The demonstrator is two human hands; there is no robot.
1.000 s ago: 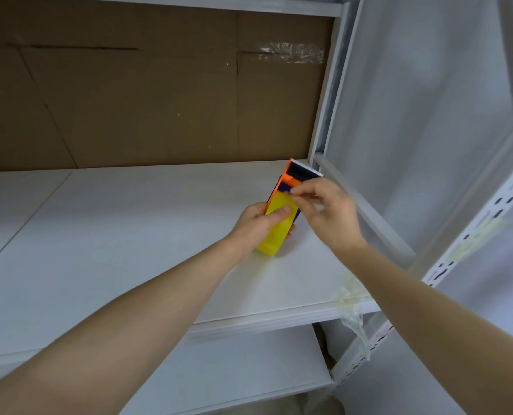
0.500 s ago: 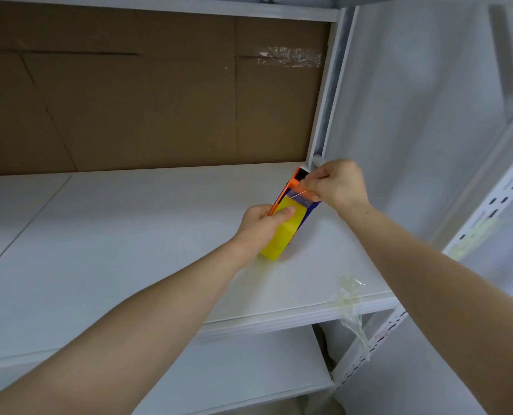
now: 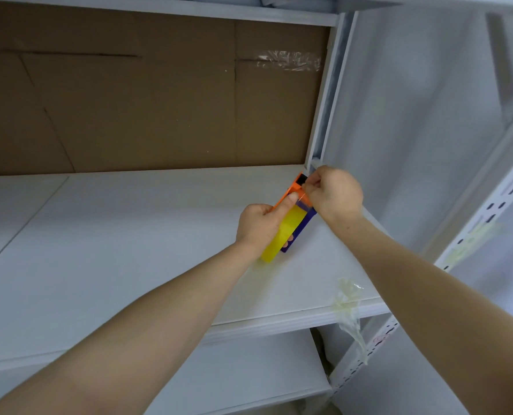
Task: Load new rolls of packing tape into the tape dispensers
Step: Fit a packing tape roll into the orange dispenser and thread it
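The tape dispenser (image 3: 304, 227) is steadied on the shelf (image 3: 129, 235), near its back right corner, by the left hand (image 3: 256, 226), grip closed round it, thumb on the yellow tape roll (image 3: 286, 232). The tape end (image 3: 302, 201) is pinched in the right hand (image 3: 336, 193) grip, probably for threading.

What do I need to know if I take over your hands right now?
Left hand grips the tape dispenser on the white shelf, thumb pressing near its orange end.
Right hand pinches the clear tape end at that end.
Done: the yellow tape roll sits in the dispenser.
Left: probably lead the tape end across the front, then let go.
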